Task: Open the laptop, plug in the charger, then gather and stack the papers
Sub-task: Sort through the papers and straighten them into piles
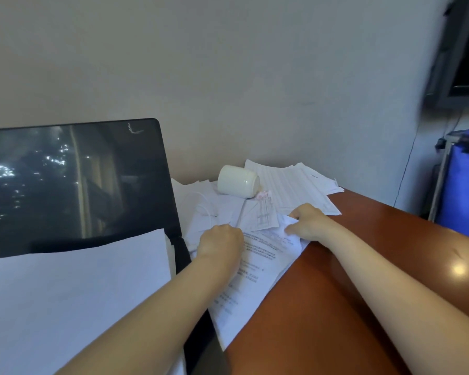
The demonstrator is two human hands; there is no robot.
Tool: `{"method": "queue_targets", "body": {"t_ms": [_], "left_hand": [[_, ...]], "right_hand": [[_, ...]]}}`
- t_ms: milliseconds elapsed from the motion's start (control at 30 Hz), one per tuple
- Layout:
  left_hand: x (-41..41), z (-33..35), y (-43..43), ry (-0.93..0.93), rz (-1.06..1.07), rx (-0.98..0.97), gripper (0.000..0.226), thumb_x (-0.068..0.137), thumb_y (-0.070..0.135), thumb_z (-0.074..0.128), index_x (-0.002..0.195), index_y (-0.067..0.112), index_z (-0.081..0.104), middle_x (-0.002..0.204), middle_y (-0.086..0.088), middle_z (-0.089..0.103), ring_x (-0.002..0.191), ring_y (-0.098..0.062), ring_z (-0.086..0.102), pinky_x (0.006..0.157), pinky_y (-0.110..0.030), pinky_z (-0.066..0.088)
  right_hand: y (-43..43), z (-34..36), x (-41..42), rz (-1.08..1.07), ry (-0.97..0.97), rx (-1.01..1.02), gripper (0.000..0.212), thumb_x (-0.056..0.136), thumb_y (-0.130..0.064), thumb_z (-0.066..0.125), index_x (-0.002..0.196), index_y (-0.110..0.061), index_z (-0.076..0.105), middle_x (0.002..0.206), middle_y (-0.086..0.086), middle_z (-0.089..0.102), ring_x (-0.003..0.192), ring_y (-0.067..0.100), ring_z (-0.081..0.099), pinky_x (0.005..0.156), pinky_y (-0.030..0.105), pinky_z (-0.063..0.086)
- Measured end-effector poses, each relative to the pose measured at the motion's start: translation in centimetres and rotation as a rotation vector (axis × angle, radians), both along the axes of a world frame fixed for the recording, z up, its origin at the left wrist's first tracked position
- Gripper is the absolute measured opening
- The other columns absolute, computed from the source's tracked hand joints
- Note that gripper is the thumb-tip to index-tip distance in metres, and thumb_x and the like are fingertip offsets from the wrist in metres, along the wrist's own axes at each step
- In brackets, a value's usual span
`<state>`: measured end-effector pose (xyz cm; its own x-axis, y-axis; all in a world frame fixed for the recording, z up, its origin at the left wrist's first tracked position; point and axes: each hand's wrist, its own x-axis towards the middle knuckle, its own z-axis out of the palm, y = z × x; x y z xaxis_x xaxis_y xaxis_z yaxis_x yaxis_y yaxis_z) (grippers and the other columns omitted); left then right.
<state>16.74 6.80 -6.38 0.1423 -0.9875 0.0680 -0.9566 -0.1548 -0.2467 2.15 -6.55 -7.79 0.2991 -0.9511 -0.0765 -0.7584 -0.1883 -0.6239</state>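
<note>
Right grip (307, 224) pinches the crumpled far corner of a printed sheet (257, 269), fingers curled down onto the paper. Left grip (221, 243) rests knuckles-up on the same sheet just to the left. Its fingers are curled under and hidden, so I cannot tell whether they hold anything.

A glossy red-brown counter (336, 307) carries everything and lies bare on the right. On its left side stands the open laptop (73, 182), with its dark screen upright and reflecting light. A thick stack of blank white sheets (73, 299) lies across the laptop's near half and covers the keyboard.

The printed sheet runs from the two grips toward the near edge, between the laptop and the bare counter. At the far side, against the wall, a loose pile of papers (298, 185) is fanned out unevenly, and more sheets spread from it toward the laptop. A white mug (238, 181) lies on its side on these papers. Just near of it sits a small folded slip (260, 216) with pink marks, touching the printed sheet. A thin white cable (209, 212) curves over the papers toward the laptop's right edge; its end is too blurred to follow.
</note>
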Motion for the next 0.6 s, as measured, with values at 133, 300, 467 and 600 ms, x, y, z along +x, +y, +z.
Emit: {"method": "queue_targets", "body": {"t_ms": [133, 300, 467, 600], "left_hand": [[-0.3, 0.2, -0.2, 0.046, -0.012, 0.002, 0.031, 0.091, -0.002, 0.041, 0.119, 0.006, 0.052, 0.118, -0.008, 0.056, 0.107, -0.023, 0.057, 0.072, -0.025, 0.037], [-1.3, -0.1, -2.1, 0.187, -0.033, -0.044, 0.030, 0.096, 0.024, 0.037, 0.122, 0.010, 0.044, 0.120, -0.008, 0.053, 0.110, -0.026, 0.050, 0.074, -0.031, 0.037], [-1.7, -1.4, -4.7, 0.206, -0.117, -0.059, 0.041, 0.098, 0.037, 0.033, 0.130, 0.012, 0.036, 0.129, -0.009, 0.046, 0.119, -0.027, 0.041, 0.091, -0.038, 0.038], [-1.4, -2.6, -5.3, 0.228, -0.151, -0.088, 0.039, 0.098, 0.038, 0.030, 0.129, 0.015, 0.038, 0.129, -0.006, 0.045, 0.118, -0.026, 0.040, 0.094, -0.038, 0.035]], "right_hand": [[-0.5, -0.1, -2.3, -0.136, 0.017, -0.125, 0.024, 0.084, -0.026, 0.056, 0.065, -0.017, 0.044, 0.072, 0.002, 0.049, 0.070, 0.022, 0.047, 0.063, 0.029, 0.035], [-1.8, -1.6, -4.6, -0.360, 0.282, -0.361, 0.045, 0.090, -0.050, 0.048, 0.119, -0.016, 0.056, 0.125, 0.010, 0.052, 0.119, 0.032, 0.042, 0.093, 0.038, 0.034], [-4.2, -1.6, -4.2, -0.456, 0.329, -0.349, 0.074, 0.083, -0.067, 0.048, 0.129, -0.009, 0.046, 0.130, 0.014, 0.050, 0.123, 0.032, 0.041, 0.096, 0.039, 0.033], [-5.8, -0.9, -3.5, -0.448, 0.270, -0.276, 0.056, 0.083, -0.052, 0.061, 0.118, -0.010, 0.051, 0.126, 0.012, 0.054, 0.121, 0.032, 0.045, 0.096, 0.037, 0.032]]}}
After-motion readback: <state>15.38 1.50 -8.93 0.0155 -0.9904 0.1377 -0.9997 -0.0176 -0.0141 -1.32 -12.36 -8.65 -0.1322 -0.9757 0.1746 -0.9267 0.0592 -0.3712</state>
